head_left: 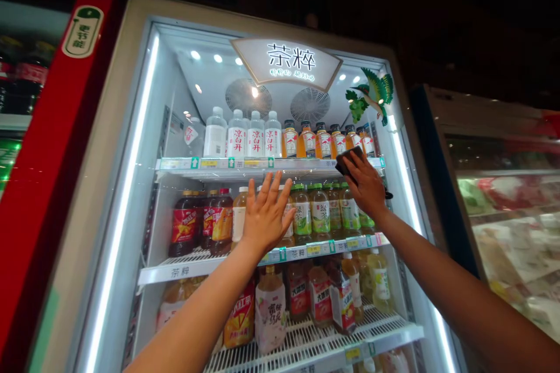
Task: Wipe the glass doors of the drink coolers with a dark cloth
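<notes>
Plainly, left hand [268, 210] spread wide, palm facing glass door [210, 84]; right hand [366, 183] pressing dark cloth [346, 160] under fingers.

Through my feed I make out 3 stocked shelves. On the top shelf [301, 165] stand 4 white-labelled bottles [237, 137] and a row of dark-capped amber bottles [307, 143]. The middle shelf [153, 275] carries dark bottles [184, 224] at left, green-capped bottles [321, 213] at right. On the wire lower shelf [301, 345], I see a pink-labelled bottle [270, 312] near red-labelled bottles [321, 297].
</notes>
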`<state>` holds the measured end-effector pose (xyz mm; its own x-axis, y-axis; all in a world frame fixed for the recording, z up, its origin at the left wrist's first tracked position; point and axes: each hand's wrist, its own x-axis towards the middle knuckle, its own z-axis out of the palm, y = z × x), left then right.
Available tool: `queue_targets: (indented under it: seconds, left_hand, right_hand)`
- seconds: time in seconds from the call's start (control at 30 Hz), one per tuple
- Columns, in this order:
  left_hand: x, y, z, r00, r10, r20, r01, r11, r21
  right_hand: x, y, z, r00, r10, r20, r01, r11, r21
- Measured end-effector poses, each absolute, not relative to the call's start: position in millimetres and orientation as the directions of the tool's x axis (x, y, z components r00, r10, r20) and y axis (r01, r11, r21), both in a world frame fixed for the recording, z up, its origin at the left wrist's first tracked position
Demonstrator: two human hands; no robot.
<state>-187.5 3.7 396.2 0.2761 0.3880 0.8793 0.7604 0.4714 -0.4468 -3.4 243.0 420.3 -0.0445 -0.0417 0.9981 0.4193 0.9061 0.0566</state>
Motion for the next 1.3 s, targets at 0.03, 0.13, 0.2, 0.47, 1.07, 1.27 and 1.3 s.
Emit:
queue_targets:
  seconds: [0.03, 0.13, 0.2, 0.47, 1.07, 1.27, 1.3]
  left_hand:
    - [-191, -1, 396, 0.281, 0.39, 0.877, 0.76, 0.468, -0.452]
    - [-202, -14, 400, 0.297, 0.389, 0.872, 0.76, 0.456, -0.462]
    - [-208, -23, 403, 0.307, 0.385, 0.87, 0.76, 0.452, -0.468]
    - [-229, -59, 403, 0.318, 0.399, 0.86, 0.739, 0.463, -0.488]
    - [-245, -80, 400, 0.3, 0.422, 0.855, 0.736, 0.467, -0.489]
    - [-252, -90, 397, 0.248, 0.399, 0.883, 0.75, 0.498, -0.435]
    - [-252, -90, 396, 0.241, 0.402, 0.884, 0.751, 0.5, -0.432]
  right_hand:
    - [-10, 239, 431, 0.007, 0.019, 1.0, 0.442, 0.897, -0.02]
    - [-39, 213, 460, 0.046, 0.083, 0.995, 0.475, 0.875, -0.095]
    - [-54, 192, 463, -0.013, 0.023, 1.0, 0.459, 0.889, -0.014]
    - [-36, 193, 409, -0.112, -0.111, 0.987, 0.384, 0.912, 0.146]
    - [-69, 150, 430, -0.098, -0.022, 0.995, 0.409, 0.91, 0.06]
    - [-118, 99, 466, -0.06, 0.07, 0.996, 0.465, 0.885, -0.034]
    - [-120, 92, 460, -0.101, 0.014, 0.995, 0.445, 0.895, 0.033]
